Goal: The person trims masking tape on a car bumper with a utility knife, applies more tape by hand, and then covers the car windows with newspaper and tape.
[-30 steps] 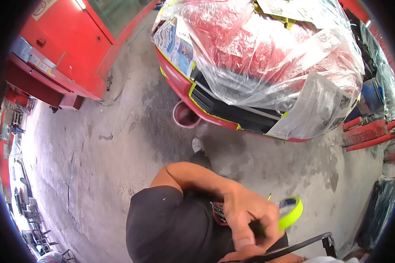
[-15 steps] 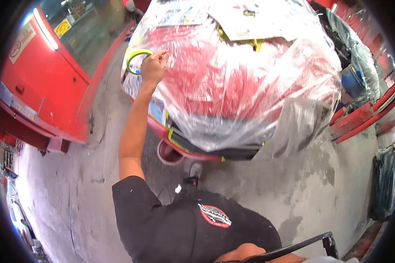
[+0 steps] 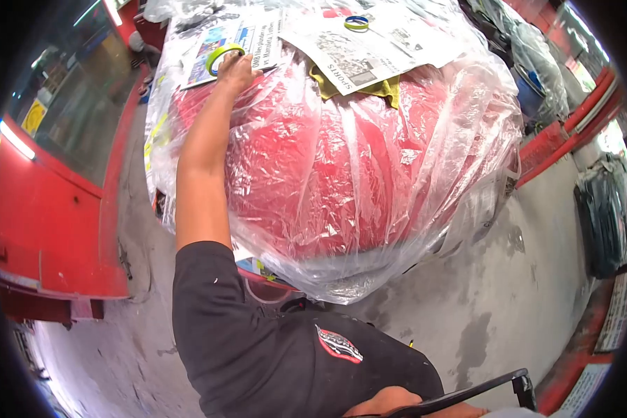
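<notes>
My left hand [image 3: 237, 74] reaches far forward over the vehicle, its fingers closed on a roll of yellow-green masking tape [image 3: 216, 56]. Below the roll lies a newspaper sheet [image 3: 256, 43] with a dark lower edge. Clear plastic sheeting [image 3: 313, 167] covers the vehicle's red panel and hangs in folds over the near end. Right of my hand, another newspaper sheet [image 3: 359, 61] lies on the plastic, bearing a second, blue-and-yellow tape roll [image 3: 357, 24]. An olive-yellow cloth [image 3: 384, 90] sticks out beneath that sheet. My right hand is out of view.
A pinkish bucket [image 3: 266, 290] stands on the concrete floor by the vehicle's near end. To the left is a red wall [image 3: 52, 223] with a window. On the right are a red beam [image 3: 547, 150], plastic-draped items [image 3: 540, 63] and dark wrapped panels [image 3: 601, 223].
My left hand has moved forward with the tape roll, from beside the vehicle's left edge to over the newspaper. My view and body have shifted closer to the vehicle.
</notes>
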The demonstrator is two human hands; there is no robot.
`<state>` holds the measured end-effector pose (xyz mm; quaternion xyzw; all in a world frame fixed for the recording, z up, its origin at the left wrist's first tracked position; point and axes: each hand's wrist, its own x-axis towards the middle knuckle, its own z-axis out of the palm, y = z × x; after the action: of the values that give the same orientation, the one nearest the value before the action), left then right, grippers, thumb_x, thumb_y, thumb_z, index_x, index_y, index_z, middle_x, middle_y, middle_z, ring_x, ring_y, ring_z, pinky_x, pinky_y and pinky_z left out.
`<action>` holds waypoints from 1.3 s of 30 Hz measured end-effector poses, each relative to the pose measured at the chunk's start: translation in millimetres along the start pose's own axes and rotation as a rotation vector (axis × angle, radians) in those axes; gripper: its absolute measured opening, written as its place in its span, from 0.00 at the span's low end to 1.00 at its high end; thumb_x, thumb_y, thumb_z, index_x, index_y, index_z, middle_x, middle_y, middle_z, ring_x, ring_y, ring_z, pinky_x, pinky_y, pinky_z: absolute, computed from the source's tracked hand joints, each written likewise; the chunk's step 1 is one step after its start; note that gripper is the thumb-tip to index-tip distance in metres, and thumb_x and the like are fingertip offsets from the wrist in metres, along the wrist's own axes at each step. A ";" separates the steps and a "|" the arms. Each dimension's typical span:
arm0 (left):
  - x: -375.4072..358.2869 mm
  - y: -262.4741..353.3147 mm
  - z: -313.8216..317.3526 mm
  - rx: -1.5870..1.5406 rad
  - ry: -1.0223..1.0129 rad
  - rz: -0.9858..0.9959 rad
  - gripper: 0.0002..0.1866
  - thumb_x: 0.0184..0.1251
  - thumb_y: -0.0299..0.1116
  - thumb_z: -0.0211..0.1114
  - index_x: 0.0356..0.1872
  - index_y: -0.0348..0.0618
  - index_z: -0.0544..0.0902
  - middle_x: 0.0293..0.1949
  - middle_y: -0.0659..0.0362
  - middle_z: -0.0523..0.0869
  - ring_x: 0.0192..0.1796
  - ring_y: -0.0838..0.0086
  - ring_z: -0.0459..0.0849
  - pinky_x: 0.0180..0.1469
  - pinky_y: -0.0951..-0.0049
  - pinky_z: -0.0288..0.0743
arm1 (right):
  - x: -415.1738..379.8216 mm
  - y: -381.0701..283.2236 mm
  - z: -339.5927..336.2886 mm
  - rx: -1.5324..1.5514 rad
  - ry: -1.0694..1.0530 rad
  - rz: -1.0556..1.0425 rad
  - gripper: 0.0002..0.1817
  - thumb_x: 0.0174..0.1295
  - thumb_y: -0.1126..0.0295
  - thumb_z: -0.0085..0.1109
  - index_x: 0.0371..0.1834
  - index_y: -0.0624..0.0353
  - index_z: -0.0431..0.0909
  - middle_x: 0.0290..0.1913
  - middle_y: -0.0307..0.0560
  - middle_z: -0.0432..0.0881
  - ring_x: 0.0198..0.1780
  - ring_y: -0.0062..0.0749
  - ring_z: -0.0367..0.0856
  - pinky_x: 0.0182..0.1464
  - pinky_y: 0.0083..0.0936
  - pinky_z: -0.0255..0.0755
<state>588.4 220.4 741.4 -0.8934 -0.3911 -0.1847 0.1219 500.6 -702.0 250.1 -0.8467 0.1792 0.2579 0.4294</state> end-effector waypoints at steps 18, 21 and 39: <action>45.5 -15.5 7.3 -0.309 0.498 0.044 0.15 0.75 0.43 0.54 0.40 0.47 0.87 0.36 0.43 0.90 0.39 0.45 0.90 0.44 0.49 0.84 | 8.8 -42.1 -4.3 -0.266 0.366 -0.059 0.28 0.72 0.46 0.54 0.29 0.63 0.83 0.25 0.54 0.85 0.33 0.47 0.87 0.43 0.40 0.80; 50.5 -28.1 -39.0 -0.479 0.735 -0.095 0.15 0.73 0.43 0.56 0.39 0.47 0.87 0.31 0.46 0.90 0.36 0.47 0.90 0.41 0.52 0.82 | 33.7 -94.3 -14.6 -0.266 0.459 -0.138 0.33 0.72 0.43 0.56 0.26 0.66 0.81 0.22 0.56 0.83 0.31 0.49 0.87 0.40 0.44 0.77; -221.1 102.2 -99.3 -1.213 -0.171 0.465 0.11 0.76 0.30 0.64 0.53 0.38 0.88 0.35 0.52 0.89 0.33 0.74 0.87 0.36 0.73 0.78 | -196.9 -601.3 189.4 0.337 -0.345 -1.140 0.42 0.62 0.45 0.73 0.70 0.62 0.70 0.45 0.49 0.87 0.43 0.30 0.85 0.46 0.30 0.79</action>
<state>502.7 -28.0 729.4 -0.8764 -0.0225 -0.2697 -0.3983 604.6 -189.7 653.7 -0.6760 -0.3353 0.0893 0.6502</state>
